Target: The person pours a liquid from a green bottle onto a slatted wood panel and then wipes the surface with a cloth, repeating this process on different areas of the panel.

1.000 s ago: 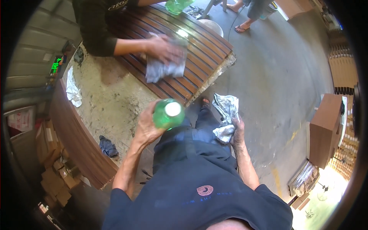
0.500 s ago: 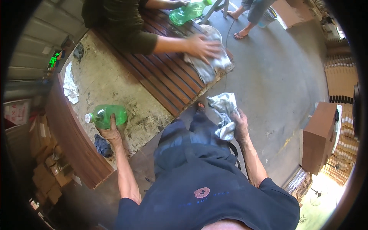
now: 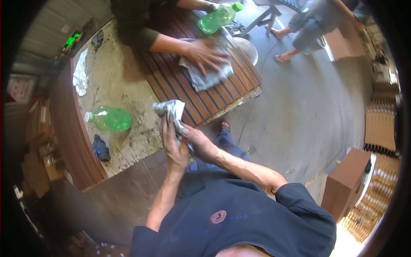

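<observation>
The green bottle (image 3: 110, 119) now lies alone on the dirty table; the left hand (image 3: 174, 147) let go of it. Both hands now hold the grey rag (image 3: 172, 112) together, the right hand (image 3: 199, 144) moved up beside the left

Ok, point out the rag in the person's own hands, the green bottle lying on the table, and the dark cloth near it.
grey rag (image 3: 171, 110), head view, on its crumpled top.
green bottle (image 3: 112, 119), head view, on its body.
dark cloth (image 3: 101, 148), head view, on its middle.
</observation>
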Demonstrator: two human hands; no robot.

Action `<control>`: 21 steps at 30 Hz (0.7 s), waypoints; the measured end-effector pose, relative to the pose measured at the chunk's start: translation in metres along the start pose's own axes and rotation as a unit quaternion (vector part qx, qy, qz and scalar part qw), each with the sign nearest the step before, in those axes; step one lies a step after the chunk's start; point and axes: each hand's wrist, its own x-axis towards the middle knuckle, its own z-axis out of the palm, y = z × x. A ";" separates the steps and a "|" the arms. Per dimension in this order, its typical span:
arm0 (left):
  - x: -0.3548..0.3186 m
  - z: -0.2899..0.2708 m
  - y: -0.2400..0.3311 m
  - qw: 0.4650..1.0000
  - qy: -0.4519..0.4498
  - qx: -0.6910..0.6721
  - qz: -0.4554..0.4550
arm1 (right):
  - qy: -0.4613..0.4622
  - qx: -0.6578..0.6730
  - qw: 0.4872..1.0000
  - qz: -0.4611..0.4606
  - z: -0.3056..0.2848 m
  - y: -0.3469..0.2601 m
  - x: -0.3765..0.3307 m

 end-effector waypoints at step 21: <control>0.044 0.101 -0.053 0.965 0.053 0.257 -0.020 | 0.255 -0.841 0.447 -0.166 -0.257 -0.170 0.015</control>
